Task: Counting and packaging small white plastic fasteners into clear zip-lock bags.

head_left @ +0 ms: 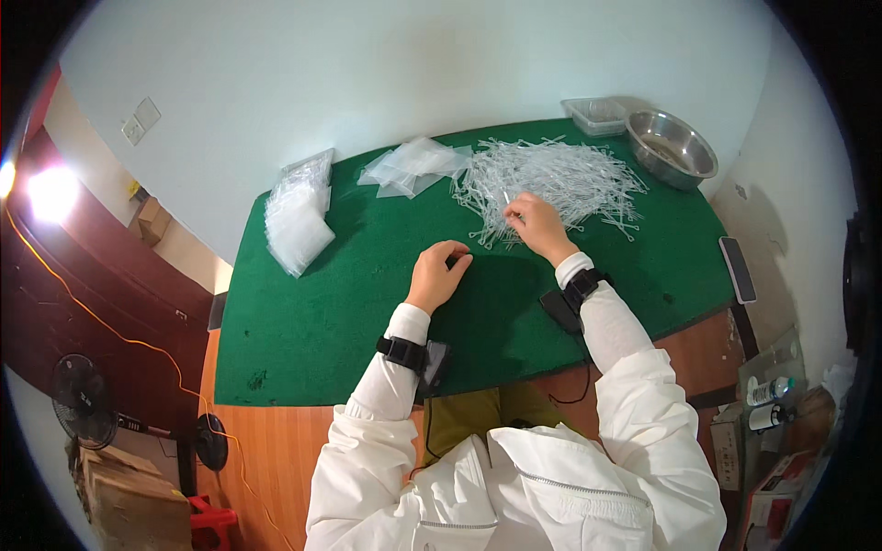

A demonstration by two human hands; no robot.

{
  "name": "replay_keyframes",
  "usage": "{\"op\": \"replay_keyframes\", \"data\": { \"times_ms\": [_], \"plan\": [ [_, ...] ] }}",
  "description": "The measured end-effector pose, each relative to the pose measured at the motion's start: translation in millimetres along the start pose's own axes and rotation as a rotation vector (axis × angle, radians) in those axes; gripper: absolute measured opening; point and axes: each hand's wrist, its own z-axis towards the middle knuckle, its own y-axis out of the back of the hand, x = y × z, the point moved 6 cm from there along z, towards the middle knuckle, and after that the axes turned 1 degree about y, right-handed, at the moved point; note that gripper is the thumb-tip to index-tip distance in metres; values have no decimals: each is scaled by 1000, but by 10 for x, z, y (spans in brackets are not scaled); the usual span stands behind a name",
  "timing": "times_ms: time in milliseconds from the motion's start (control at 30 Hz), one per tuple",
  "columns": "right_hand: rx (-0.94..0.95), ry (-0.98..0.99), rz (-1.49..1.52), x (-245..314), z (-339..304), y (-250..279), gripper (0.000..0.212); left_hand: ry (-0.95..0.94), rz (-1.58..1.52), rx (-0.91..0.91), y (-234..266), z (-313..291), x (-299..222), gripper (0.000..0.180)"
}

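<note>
A broad heap of thin, clear plastic sticks with small looped ends [560, 174] covers the back right of the green table. My right hand [538, 225] is at the heap's near edge, thumb and fingers pinched on what looks like one of the clear sticks. Left of it, my left hand [436, 275] is low over the green cloth, its fingers curled in toward the thumb. Anything in that hand is too small or hidden to make out. Beyond it lie several loose clear plastic bags [418, 165]. A fanned stack of similar bags [299, 220] lies farther left.
At the back right corner stand a steel bowl [671, 149] and a clear plastic tub [595, 117]. A phone-like device [737, 270] sits at the table's right edge. Walls border the table's back and right. A black fan [84, 399] and cardboard boxes [138, 500] stand lower left.
</note>
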Motion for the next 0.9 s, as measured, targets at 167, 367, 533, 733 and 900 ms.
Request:
{"op": "replay_keyframes", "data": {
  "times_ms": [167, 367, 533, 733, 900],
  "plan": [
    [-46, 36, 33, -21, -36, 78, 25, 32, -23, 13, -30, 1, -33, 18],
    [42, 140, 1374, 1270, -60, 755, 48, -22, 3, -44, 48, -27, 9, 17],
    [333, 722, 1913, 2490, -616, 1823, 62, -21, -56, 9, -75, 92, -120, 17],
    [364, 706, 1852, 2947, -432, 1398, 57, 24, -27, 3, -9, 6, 6, 17],
    [407, 730, 1820, 2929, -505, 1467, 53, 19, -29, -2, -20, 16, -3, 17]
  ]
}}
